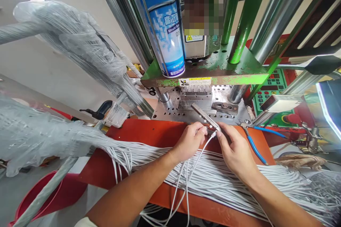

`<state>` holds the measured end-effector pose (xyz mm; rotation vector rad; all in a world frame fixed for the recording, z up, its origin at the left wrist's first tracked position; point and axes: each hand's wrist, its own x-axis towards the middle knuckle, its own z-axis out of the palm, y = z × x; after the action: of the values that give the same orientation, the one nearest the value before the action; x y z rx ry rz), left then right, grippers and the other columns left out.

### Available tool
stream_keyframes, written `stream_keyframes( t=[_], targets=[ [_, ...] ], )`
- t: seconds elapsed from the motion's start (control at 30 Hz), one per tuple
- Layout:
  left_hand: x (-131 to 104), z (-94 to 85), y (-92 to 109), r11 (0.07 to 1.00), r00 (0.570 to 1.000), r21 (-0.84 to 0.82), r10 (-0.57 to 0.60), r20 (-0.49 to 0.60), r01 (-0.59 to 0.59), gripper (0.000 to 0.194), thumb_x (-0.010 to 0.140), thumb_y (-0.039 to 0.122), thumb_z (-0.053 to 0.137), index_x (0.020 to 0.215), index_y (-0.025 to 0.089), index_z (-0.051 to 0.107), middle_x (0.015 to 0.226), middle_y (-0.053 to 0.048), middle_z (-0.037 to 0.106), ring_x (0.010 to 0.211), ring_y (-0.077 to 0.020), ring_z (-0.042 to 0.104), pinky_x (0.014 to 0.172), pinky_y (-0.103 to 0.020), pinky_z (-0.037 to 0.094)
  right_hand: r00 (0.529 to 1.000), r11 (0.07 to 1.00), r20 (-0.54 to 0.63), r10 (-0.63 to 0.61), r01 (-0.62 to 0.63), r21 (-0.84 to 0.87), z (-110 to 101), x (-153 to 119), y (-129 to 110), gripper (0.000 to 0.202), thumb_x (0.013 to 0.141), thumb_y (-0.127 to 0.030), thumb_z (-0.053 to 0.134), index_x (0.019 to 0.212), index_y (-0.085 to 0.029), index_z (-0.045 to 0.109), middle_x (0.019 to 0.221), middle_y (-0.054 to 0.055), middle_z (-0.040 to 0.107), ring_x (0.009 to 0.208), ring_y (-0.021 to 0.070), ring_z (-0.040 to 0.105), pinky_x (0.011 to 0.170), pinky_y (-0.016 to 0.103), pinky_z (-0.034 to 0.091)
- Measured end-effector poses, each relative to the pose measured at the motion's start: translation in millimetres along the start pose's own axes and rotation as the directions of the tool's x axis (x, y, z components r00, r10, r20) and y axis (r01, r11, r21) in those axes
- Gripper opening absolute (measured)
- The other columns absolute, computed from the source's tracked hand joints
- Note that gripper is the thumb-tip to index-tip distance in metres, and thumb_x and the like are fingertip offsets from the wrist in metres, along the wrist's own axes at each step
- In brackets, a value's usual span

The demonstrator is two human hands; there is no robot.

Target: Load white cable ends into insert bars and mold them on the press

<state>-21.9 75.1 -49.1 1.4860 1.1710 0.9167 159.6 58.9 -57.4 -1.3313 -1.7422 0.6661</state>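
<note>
Head view: two hands meet over the red table point(128, 127). The right hand point(236, 150) grips the lower end of one metal bar point(204, 114); the left hand point(189, 140) pinches beside it, its fingers hiding whatever lies between them. One white cable point(197, 159) reaches the bar's lower end above a bundle point(213, 181) too dense to count. One spray can point(169, 39) is cut off above; pixelation point(204, 1) masks part of the press point(213, 71). One pair of pliers point(252, 140) lies right of the hands.

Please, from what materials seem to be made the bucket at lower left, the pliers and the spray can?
Bucket: probably plastic, smooth and red, with a thin rim and a soft sheen.
Pliers: metal jaws, grey; blue handles with an even colour, likely plastic or rubber coating.
Spray can: likely metal, with glossy blue-and-white printing and sharp highlights.
</note>
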Motion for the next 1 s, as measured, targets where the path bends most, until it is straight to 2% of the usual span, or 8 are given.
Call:
stream_keyframes(
  t=[0.17,0.33,0.43,0.57,0.67,0.73,0.83,1.0],
  targets=[
    [0,-0.6,2,1.0,1.0,-0.023,-0.002,-0.017,0.002,0.033,0.102,0.042,0.049,0.083,0.017,0.058,0.06,0.004,0.049,0.055,-0.0102,0.044,0.056,-0.023,0.037,0.999,0.995,0.016,-0.047,0.048,-0.09,2,-2,0,0.033,0.107,-0.039,0.042,0.13,-0.024,0.061,0.115,0.01,0.067,0.104,0.0266,0.064,0.091,0.041,0.052],
    [1,3.0,-1,0.991,0.999,-0.126,-0.043,0.009,0.044,0.037,0.099,0.048,0.054,0.082,0.015,0.059,0.055,0.004,0.049,0.048,-0.0082,0.042,0.05,-0.021,0.035,0.995,0.967,0.03,-0.099,0.103,-0.234,3,-5,-4,0.037,0.107,-0.034,0.039,0.137,-0.023,0.057,0.11,0.01,0.066,0.092,0.0252,0.066,0.074,0.037,0.051],
    [3,-0.2,0,0.972,0.991,-0.2,-0.106,0.076,0.12,0.039,0.098,0.051,0.055,0.084,0.015,0.058,0.053,0.003,0.054,0.043,-0.0077,0.044,0.045,-0.02,0.036,0.996,0.98,0.039,-0.075,0.081,-0.182,3,-5,-3,0.035,0.107,-0.035,0.042,0.134,-0.023,0.059,0.112,0.009,0.067,0.095,0.0243,0.066,0.081,0.038,0.051],
    [5,-26.1,7,0.946,0.949,-0.202,-0.201,0.242,0.252,0.039,0.091,0.052,0.067,0.092,0.014,0.059,0.065,-0.001,0.063,0.048,-0.0099,0.057,0.045,-0.02,0.044,1.0,0.997,0.007,-0.018,0.018,-0.077,2,-2,0,0.031,0.105,-0.039,0.047,0.126,-0.023,0.063,0.118,0.008,0.069,0.108,0.0251,0.064,0.093,0.04,0.051],
    [2,-50.2,11,0.909,0.89,-0.206,-0.27,0.367,0.361,0.043,0.085,0.044,0.077,0.107,0.014,0.055,0.077,-0.003,0.066,0.061,-0.014,0.067,0.052,-0.023,0.051,1.0,0.996,-0.017,-0.018,0.017,-0.082,1,-1,1,0.031,0.105,-0.04,0.047,0.126,-0.023,0.063,0.119,0.008,0.069,0.109,0.0253,0.064,0.093,0.04,0.051],
    [0,-59.3,13,0.885,0.86,-0.212,-0.305,0.409,0.415,0.047,0.089,0.043,0.075,0.117,0.016,0.049,0.083,-0.005,0.069,0.065,-0.0168,0.071,0.055,-0.024,0.053,0.999,0.995,-0.012,-0.029,0.028,-0.091,0,-1,1,0.031,0.105,-0.04,0.046,0.126,-0.023,0.063,0.117,0.008,0.069,0.108,0.0255,0.065,0.093,0.04,0.051],
    [-2,-59.2,11,0.895,0.877,-0.172,-0.338,0.341,0.412,0.039,0.096,0.046,0.065,0.115,0.019,0.045,0.084,-0.006,0.071,0.055,-0.0149,0.069,0.047,-0.02,0.048,0.999,0.993,0.007,-0.046,0.047,-0.108,0,-1,2,0.031,0.106,-0.039,0.045,0.125,-0.023,0.063,0.115,0.009,0.07,0.106,0.0261,0.065,0.094,0.041,0.051],
    [2,-43.3,4,0.961,0.956,-0.066,-0.256,0.145,0.267,0.035,0.097,0.047,0.062,0.085,0.015,0.055,0.067,-0.005,0.07,0.035,-0.0054,0.049,0.035,-0.015,0.032,0.997,0.988,0.017,-0.081,0.082,-0.128,1,-2,2,0.029,0.106,-0.036,0.046,0.126,-0.024,0.063,0.114,0.008,0.069,0.104,0.025,0.065,0.092,0.04,0.052]
  ],
)
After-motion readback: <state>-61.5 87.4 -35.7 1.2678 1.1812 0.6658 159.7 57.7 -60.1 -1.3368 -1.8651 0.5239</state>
